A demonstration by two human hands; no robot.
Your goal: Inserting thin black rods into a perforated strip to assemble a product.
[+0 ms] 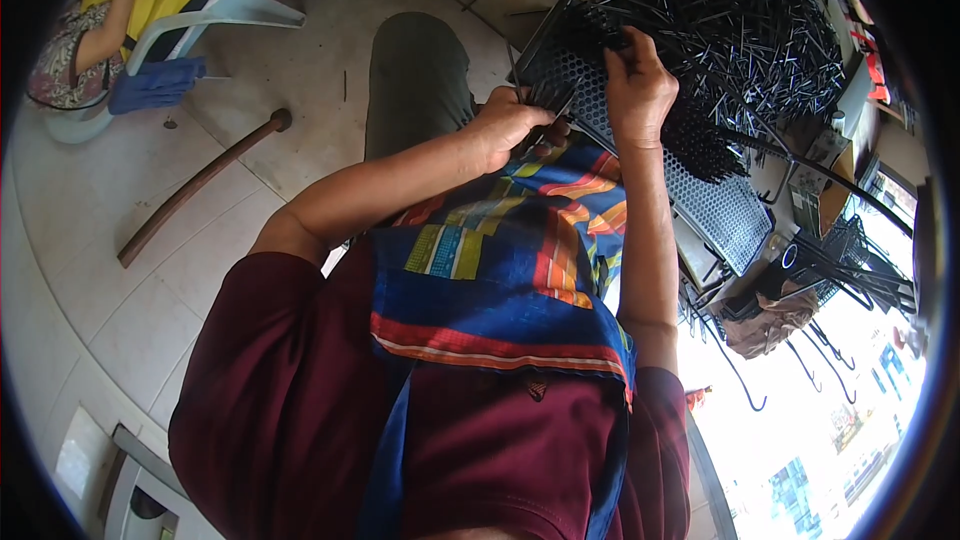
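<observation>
A bunch of thin black sticks [550,92] is gripped in my left hand [508,128], just above my lap and beside the near edge of a perforated metal tray [715,208]. My right hand [642,90] reaches over this tray with thumb and fingers pinched together. What lies between those fingertips blends into the dark clump of sticks [582,30] behind them, so I cannot make it out. Another cluster of black sticks [705,145] stands packed in the tray's holes to the right of my right wrist. Bare rows of holes show between the two clusters.
A large heap of loose black sticks [720,15] lies beyond the tray. Hooked metal rods and brown paper [770,325] are at the right. A wooden-handled tool [200,185] rests on the floor at left. Another person [95,50] sits on a pale chair [225,10] at upper left.
</observation>
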